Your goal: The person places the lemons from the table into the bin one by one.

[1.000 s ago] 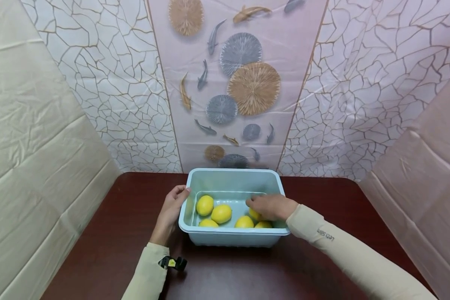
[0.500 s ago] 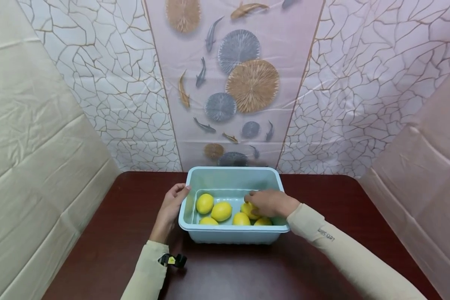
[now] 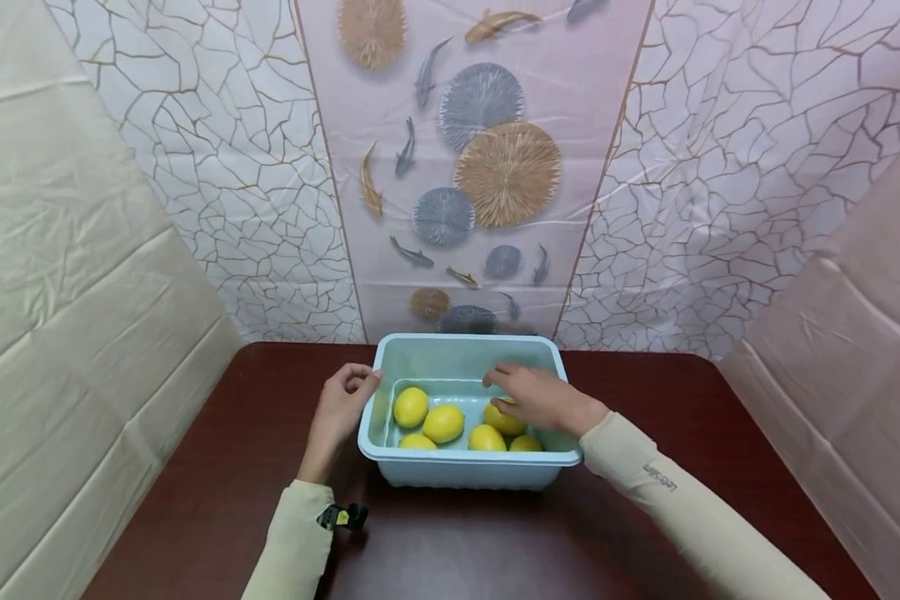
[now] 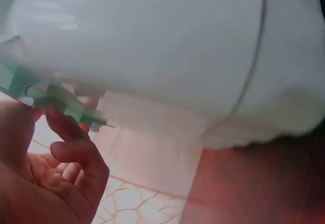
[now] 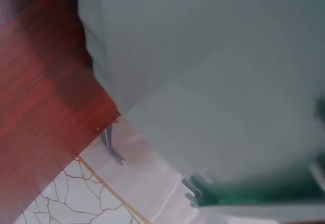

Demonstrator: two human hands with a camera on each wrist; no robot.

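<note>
A light blue plastic tub (image 3: pixel 465 475) stands on the table with several yellow lemons in it. My left hand (image 3: pixel 339 408) pinches the tub's left rim between thumb and fingers; the left wrist view shows this hand (image 4: pixel 66 168) at the rim. Inside the tub on the right, my right hand (image 3: pixel 543 398) hovers with spread fingers over a lemon (image 3: pixel 504 419), partly hiding it. Two more lemons lie in front of that one, including a near lemon (image 3: pixel 487 438). On the left are an upright lemon (image 3: pixel 410 407), another lemon (image 3: pixel 443 423) and a half-hidden lemon (image 3: pixel 417 442).
The dark red wooden table (image 3: pixel 450 550) carries the tub near its back edge. Behind it hangs a patterned cloth (image 3: pixel 450 167) with fish and round leaves. Pale cloth walls (image 3: pixel 105 333) close off both sides. A black wrist strap (image 3: pixel 341 517) sits on the left sleeve.
My right hand held a lemon and shifted it slightly left and back; now its fingers have spread and lifted off. The front lemon rolled slightly. My left hand stays at the rim.
</note>
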